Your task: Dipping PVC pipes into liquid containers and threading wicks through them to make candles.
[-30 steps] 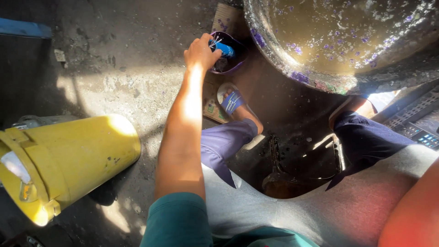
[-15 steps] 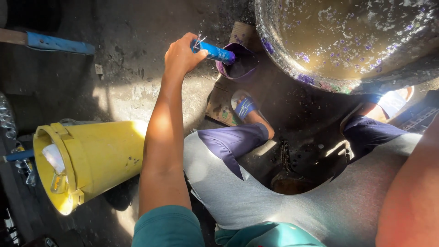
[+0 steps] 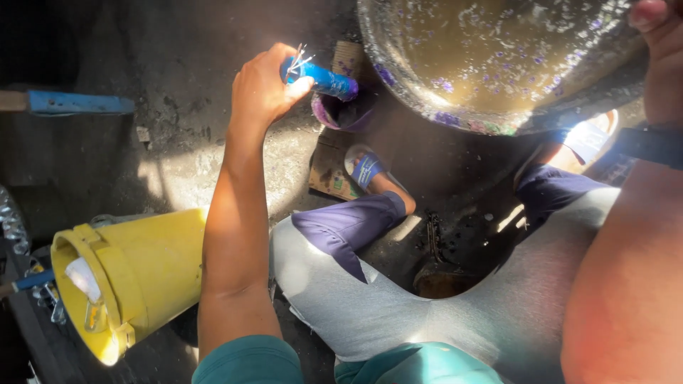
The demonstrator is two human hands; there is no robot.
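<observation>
My left hand [image 3: 262,87] is stretched forward and shut on a blue-handled brush [image 3: 321,77]. Its tip dips into a small purple-stained cup [image 3: 343,114] on the ground. Thin wires stick out of the brush's near end. Above the cup looms a large shiny metal vessel [image 3: 498,57] with purple spots on its surface. My right hand [image 3: 658,32] rests at the vessel's upper right edge, mostly cut off by the frame, and its grip cannot be made out. I am seated with grey-clad knees apart.
A yellow bucket [image 3: 135,277] lies on its side at lower left, with tools beside it. A blue-handled tool [image 3: 75,104] lies at the far left. My sandalled foot [image 3: 370,171] rests on a piece of cardboard [image 3: 329,171]. The ground is dark and dirty.
My left hand has drawn back toward me with the brush, which now sits tilted into the purple cup. The view has shifted, and the bucket appears more upright in frame.
</observation>
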